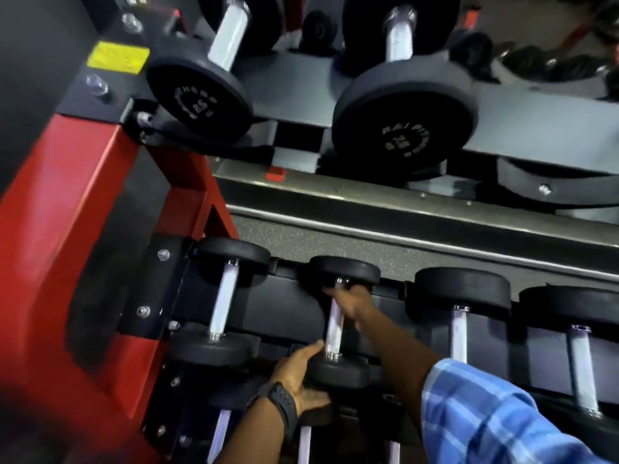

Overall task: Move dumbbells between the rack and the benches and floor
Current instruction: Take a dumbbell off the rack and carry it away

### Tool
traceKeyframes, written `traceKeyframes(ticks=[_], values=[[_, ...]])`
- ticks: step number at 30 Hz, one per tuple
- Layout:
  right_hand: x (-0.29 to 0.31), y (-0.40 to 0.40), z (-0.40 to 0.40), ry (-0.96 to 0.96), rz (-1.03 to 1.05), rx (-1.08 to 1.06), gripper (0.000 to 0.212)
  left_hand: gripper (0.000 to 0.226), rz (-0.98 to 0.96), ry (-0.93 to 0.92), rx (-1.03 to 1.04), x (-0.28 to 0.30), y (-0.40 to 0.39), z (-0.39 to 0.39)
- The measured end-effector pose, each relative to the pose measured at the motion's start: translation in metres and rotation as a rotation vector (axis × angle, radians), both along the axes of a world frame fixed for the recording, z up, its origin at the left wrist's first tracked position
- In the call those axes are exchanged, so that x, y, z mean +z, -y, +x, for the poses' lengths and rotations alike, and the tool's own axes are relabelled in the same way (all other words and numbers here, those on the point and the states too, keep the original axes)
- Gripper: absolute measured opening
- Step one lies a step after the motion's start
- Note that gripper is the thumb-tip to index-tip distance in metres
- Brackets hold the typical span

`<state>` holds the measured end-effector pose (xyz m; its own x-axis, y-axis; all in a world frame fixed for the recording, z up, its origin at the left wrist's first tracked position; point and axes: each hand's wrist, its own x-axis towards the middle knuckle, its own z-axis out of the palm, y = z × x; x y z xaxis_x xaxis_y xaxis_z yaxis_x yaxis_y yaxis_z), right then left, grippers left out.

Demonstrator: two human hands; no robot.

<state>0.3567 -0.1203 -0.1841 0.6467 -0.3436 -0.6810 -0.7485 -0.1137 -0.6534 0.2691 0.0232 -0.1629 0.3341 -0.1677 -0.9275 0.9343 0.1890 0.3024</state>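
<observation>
A small black dumbbell [335, 326] with a silver handle lies in the second slot from the left on the middle shelf of the rack [288, 309]. My right hand [351, 304] is wrapped around the upper part of its handle, just below the far weight head. My left hand [301, 373], with a black watch on the wrist, cups the near weight head from the left and below. The fingers of my right hand are hidden behind the handle.
Another small dumbbell [222, 303] rests to the left, and larger ones [460, 316] to the right. Two big dumbbells [214, 68] [402, 105] sit on the top shelf. The red rack upright [67, 246] stands at left. More handles [304, 443] show on the shelf below.
</observation>
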Motion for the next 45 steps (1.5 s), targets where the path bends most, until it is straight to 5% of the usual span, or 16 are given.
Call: traceKeyframes(ticks=[4, 7, 10, 13, 16, 27, 37, 45], values=[[0.055, 0.031, -0.015, -0.076, -0.066, 0.287, 0.037, 0.058, 0.336, 0.436, -0.019, 0.073, -0.002, 0.034], [0.131, 0.053, -0.022, 0.023, -0.133, 0.368, 0.030, 0.041, 0.327, 0.783, -0.052, 0.185, 0.002, 0.056], [0.247, 0.058, -0.049, 0.307, -0.077, 0.257, 0.023, 0.058, 0.271, 1.055, -0.056, 0.286, 0.001, 0.053], [0.360, 0.050, -0.112, 0.603, -0.012, 0.107, 0.016, 0.018, 0.094, 1.246, -0.082, 0.372, -0.009, 0.011], [0.439, 0.036, -0.184, 0.797, -0.027, -0.021, 0.017, 0.017, 0.086, 1.397, -0.097, 0.418, -0.030, -0.043], [0.551, 0.026, -0.373, 1.059, -0.146, -0.213, 0.036, 0.042, 0.118, 1.565, -0.035, 0.525, -0.067, -0.210], [0.551, 0.057, -0.468, 1.116, -0.056, -0.191, 0.038, 0.037, 0.153, 1.556, 0.018, 0.535, -0.026, -0.322], [0.550, 0.052, -0.480, 1.110, -0.088, -0.125, 0.038, 0.034, 0.174, 1.563, 0.042, 0.528, -0.023, -0.342]])
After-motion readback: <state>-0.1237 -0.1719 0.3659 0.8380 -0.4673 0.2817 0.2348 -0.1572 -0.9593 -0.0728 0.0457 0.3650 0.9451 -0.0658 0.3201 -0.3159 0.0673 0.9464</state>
